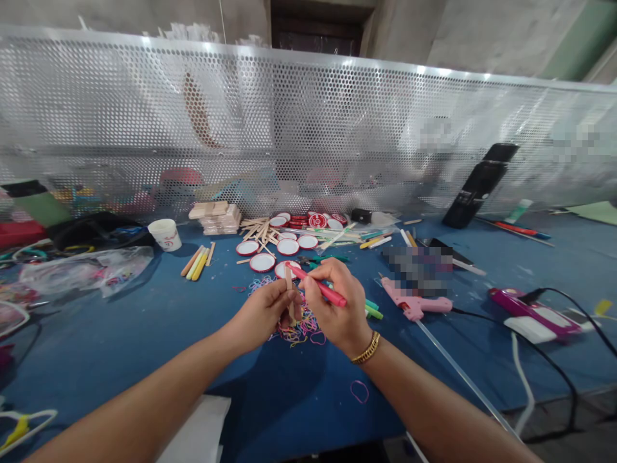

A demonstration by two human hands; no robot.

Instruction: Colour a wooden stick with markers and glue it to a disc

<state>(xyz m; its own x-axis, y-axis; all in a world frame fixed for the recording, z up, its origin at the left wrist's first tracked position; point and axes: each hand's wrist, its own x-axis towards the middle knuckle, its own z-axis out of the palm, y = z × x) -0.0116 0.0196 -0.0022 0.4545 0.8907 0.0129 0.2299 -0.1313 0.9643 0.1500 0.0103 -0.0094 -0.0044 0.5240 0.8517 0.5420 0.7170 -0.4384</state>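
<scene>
My left hand [270, 307] pinches a wooden craft stick [289, 278] upright over the middle of the table. In my right hand [340, 302] is a red marker [324, 290], its tip at the upper part of the stick; whether they touch I cannot tell. Beneath both hands lies a heap of colourful rubber bands [304, 329], partly covered by them. Just beyond, several white jar lids with red rims [263, 262] lie flat. Green markers [373, 310] show beside my right hand.
Loose craft sticks [258, 229] and stacked sticks [222, 217] lie at the back, near a paper cup [164, 235]. On the right are a pink glue gun [414, 301] with a cord, a purple power strip [540, 315] and a black bottle [479, 186]. A perforated metal panel [308, 128] bounds the table.
</scene>
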